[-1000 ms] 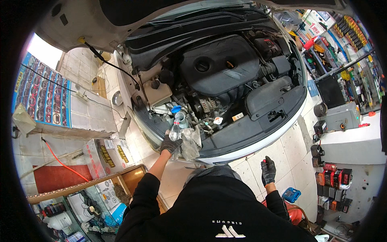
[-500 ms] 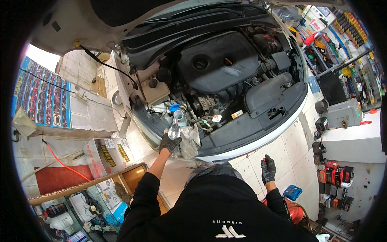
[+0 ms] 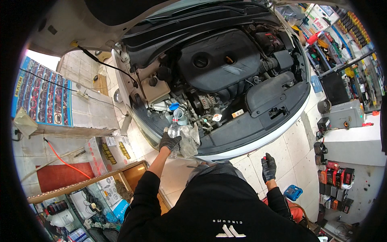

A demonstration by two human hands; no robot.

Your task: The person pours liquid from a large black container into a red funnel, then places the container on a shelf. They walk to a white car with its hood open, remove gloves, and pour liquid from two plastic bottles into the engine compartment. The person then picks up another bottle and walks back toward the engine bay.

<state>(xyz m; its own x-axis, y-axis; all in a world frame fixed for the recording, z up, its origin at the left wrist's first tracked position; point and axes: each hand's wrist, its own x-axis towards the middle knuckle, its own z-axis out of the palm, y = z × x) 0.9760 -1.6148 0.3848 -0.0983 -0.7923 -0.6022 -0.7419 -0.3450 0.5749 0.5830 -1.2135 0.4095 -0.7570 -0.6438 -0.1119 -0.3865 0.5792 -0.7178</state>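
Note:
My left hand (image 3: 169, 142), in a dark glove, is wrapped round a clear plastic bottle (image 3: 174, 130) at the front left of the engine bay. The bottle's neck points away from me and meets a pale round filler mouth (image 3: 182, 115). An open blue cap (image 3: 174, 106) stands just beyond that mouth. Crumpled grey cloth (image 3: 189, 141) lies right beside the bottle, over the car's front edge. Out to the right, above the tiled floor, my gloved right hand (image 3: 268, 169) is closed, with a small red piece (image 3: 265, 158) showing at its fingertips, perhaps a bottle cap.
A black engine cover (image 3: 219, 60) fills the middle of the bay, with a coolant tank (image 3: 157, 92) to its left. The raised hood (image 3: 68, 30) hangs overhead at left. A cardboard box (image 3: 107, 155) stands at left, a blue case (image 3: 293, 192) at lower right.
The view has shifted very slightly. My left hand still holds the bottle at the filler mouth, and my right hand stays in the same place.

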